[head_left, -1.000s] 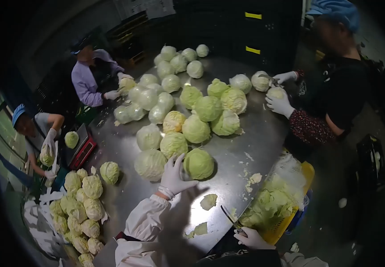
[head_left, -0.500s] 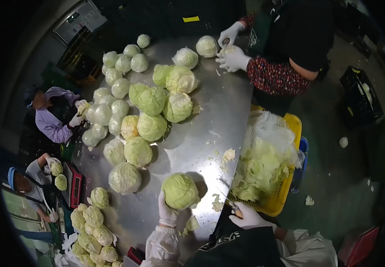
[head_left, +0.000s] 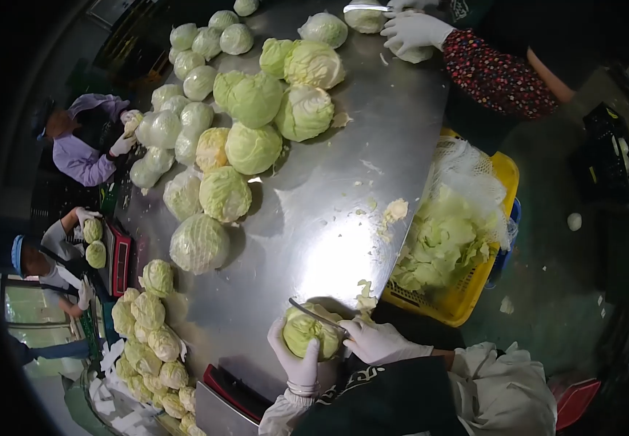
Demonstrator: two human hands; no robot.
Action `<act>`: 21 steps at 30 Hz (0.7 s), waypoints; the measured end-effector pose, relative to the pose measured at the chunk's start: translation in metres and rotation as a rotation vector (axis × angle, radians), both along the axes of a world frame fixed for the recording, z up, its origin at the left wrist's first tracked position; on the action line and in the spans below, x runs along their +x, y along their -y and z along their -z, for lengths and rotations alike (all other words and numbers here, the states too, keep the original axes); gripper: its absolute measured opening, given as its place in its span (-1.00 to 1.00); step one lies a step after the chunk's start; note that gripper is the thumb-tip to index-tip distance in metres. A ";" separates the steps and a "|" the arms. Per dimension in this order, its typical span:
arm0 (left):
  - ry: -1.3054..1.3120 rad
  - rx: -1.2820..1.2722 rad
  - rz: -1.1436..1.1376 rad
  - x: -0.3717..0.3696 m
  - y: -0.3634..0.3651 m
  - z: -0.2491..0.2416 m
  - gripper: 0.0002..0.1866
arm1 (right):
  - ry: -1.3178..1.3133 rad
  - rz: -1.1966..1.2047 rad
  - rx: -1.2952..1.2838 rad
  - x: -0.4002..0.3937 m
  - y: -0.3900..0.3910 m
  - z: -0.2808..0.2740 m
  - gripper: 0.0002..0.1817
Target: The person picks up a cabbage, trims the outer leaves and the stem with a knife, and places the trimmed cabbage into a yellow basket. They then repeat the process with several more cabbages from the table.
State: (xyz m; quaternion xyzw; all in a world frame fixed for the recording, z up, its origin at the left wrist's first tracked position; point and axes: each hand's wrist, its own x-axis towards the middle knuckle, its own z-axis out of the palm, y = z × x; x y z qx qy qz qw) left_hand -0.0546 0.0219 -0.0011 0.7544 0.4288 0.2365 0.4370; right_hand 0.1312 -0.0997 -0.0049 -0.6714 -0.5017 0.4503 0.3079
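Observation:
At the table's near edge, my gloved left hand [head_left: 296,356] is wrapped round the left and near side of a green cabbage [head_left: 309,328]. My gloved right hand [head_left: 376,341] grips a knife [head_left: 316,312], its curved blade lying across the top of the cabbage. The knife's handle is mostly hidden by the fingers. Leaf scraps [head_left: 365,296] lie on the metal table [head_left: 293,232] just beyond the cabbage.
Loose and wrapped cabbages [head_left: 199,243] cover the table's left and far parts. A yellow basket [head_left: 467,301] of leaves stands right of the table. Across it, a co-worker's gloved hands [head_left: 416,33] are at a cabbage. Two people and a red scale [head_left: 120,251] are at left.
My left hand has brought the cabbage nearer to me. My right hand has moved left with the knife, which now lies on the cabbage. The view has shifted.

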 end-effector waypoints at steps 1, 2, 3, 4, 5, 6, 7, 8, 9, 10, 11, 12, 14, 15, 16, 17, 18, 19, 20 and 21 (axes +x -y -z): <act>0.128 -0.056 -0.073 0.009 0.003 -0.003 -0.27 | 0.060 0.038 0.050 -0.002 0.002 0.001 -0.56; 0.123 -0.059 -0.073 0.007 -0.001 -0.001 -0.27 | 0.056 0.039 0.047 -0.004 0.005 0.001 -0.56; 0.131 -0.075 -0.097 0.005 -0.002 0.003 -0.29 | 0.129 0.009 0.039 -0.004 0.010 -0.001 -0.57; 0.140 -0.091 -0.125 0.004 -0.002 0.005 -0.30 | 0.204 -0.026 0.033 -0.003 0.014 -0.003 -0.58; 0.146 -0.088 -0.127 0.004 -0.003 0.005 -0.32 | 0.238 0.070 0.181 -0.010 0.016 0.008 -0.56; 0.146 -0.093 -0.131 0.004 -0.005 0.006 -0.32 | 0.237 0.066 0.176 -0.012 0.020 0.012 -0.56; 0.143 -0.085 -0.135 0.004 -0.005 0.007 -0.30 | 0.246 0.076 0.188 -0.010 0.020 0.009 -0.60; 0.141 -0.077 -0.139 0.005 -0.006 0.009 -0.28 | 0.256 0.085 0.201 -0.010 0.020 0.007 -0.63; 0.142 -0.083 -0.146 0.005 -0.006 0.009 -0.28 | 0.256 0.079 0.196 -0.009 0.019 0.007 -0.63; 0.141 -0.070 -0.147 0.006 -0.006 0.009 -0.29 | 0.291 0.062 0.179 -0.010 0.018 0.007 -0.69; 0.140 -0.056 -0.149 0.007 -0.006 0.008 -0.31 | 0.324 0.044 0.163 -0.009 0.015 0.006 -0.74; 0.138 -0.060 -0.155 0.008 -0.006 0.007 -0.31 | 0.323 0.038 0.160 -0.008 0.011 0.005 -0.74; 0.099 -0.032 -0.163 0.014 -0.007 0.004 -0.34 | 0.431 0.056 0.136 -0.004 -0.002 -0.003 -0.79; 0.104 -0.034 -0.163 0.015 -0.010 0.004 -0.34 | 0.433 0.048 0.108 -0.005 -0.007 -0.002 -0.80; 0.094 -0.070 -0.185 0.015 -0.013 0.005 -0.36 | 0.439 0.047 0.106 -0.005 -0.012 0.000 -0.80; 0.083 -0.106 -0.206 0.017 -0.016 0.004 -0.38 | 0.442 0.034 0.077 -0.006 -0.016 0.002 -0.81; 0.091 -0.107 -0.201 0.020 -0.019 0.003 -0.38 | 0.446 0.025 0.049 -0.005 -0.020 0.003 -0.83; 0.129 -0.171 -0.250 0.024 -0.021 0.002 -0.40 | 0.469 0.012 0.039 -0.004 -0.024 0.002 -0.83; 0.164 -0.239 -0.299 0.026 -0.022 0.000 -0.42 | 0.475 0.018 0.038 -0.006 -0.029 0.008 -0.83; 0.090 -0.155 -0.254 0.025 -0.020 0.000 -0.44 | 0.488 0.045 0.049 -0.009 -0.035 0.020 -0.84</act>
